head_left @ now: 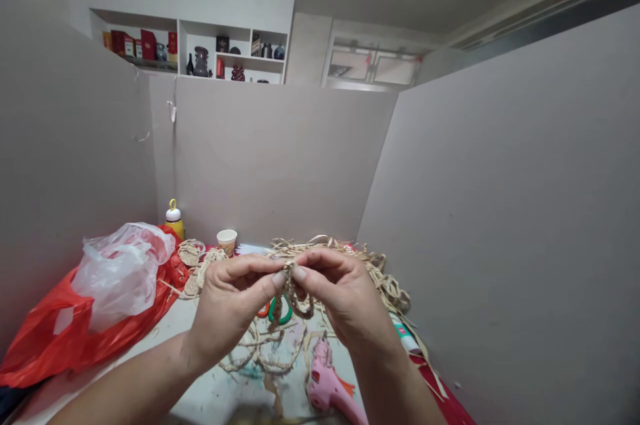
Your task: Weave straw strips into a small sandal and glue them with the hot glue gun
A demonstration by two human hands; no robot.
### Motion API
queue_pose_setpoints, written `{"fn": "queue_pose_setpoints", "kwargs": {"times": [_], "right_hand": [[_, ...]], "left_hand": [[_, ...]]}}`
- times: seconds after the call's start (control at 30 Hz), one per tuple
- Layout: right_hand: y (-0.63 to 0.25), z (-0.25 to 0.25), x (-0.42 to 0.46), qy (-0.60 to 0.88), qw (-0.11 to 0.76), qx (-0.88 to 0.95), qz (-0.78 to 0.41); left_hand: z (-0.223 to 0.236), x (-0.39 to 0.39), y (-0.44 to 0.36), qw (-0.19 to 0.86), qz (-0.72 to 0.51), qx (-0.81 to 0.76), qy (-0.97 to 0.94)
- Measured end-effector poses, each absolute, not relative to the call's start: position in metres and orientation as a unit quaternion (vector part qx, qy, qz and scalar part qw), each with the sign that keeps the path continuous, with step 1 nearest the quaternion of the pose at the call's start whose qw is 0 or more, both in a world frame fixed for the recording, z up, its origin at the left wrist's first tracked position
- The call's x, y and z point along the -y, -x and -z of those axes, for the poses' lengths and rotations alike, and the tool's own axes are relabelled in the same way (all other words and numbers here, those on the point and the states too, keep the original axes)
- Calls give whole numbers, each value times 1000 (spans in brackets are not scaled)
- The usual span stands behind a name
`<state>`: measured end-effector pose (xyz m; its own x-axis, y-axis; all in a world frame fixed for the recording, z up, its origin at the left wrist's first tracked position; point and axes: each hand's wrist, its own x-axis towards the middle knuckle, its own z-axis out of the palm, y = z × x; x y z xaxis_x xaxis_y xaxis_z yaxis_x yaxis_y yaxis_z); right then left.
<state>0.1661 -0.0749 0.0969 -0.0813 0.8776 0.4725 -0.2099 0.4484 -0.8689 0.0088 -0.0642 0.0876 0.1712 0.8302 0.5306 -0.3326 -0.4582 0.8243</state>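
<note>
Both my hands are raised above the table, pinching the same small braided straw piece (290,273) between thumbs and forefingers. My left hand (230,308) grips it from the left, my right hand (340,298) from the right. A loop of the braid (300,308) hangs down below my fingers. Under my hands lie more twisted straw strands (260,351), a pair of scissors with orange and green handles (278,313) and a pink glue gun (325,381).
A heap of loose straw strips (360,258) lies at the back right. At the left are a red plastic bag (75,328) with a clear bag (120,271) on it. A yellow bottle (174,218), a paper cup (227,240) and a tube (406,337) stand nearby. Grey partitions surround the table.
</note>
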Motion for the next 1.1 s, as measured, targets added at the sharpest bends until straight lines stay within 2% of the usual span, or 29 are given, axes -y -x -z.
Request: {"fn": "queue_pose_setpoints", "kwargs": {"times": [0.2, 0.67, 1.1], "right_hand": [[-169, -98, 72, 282, 607, 587, -455], [-169, -98, 74, 314, 586, 612, -429], [-166, -96, 72, 309, 598, 590, -446]], "left_hand": [[-93, 60, -3, 460, -586, -207, -634], [-97, 46, 6, 540, -520, -209, -628], [-90, 49, -2, 524, -550, -201, -618]]}}
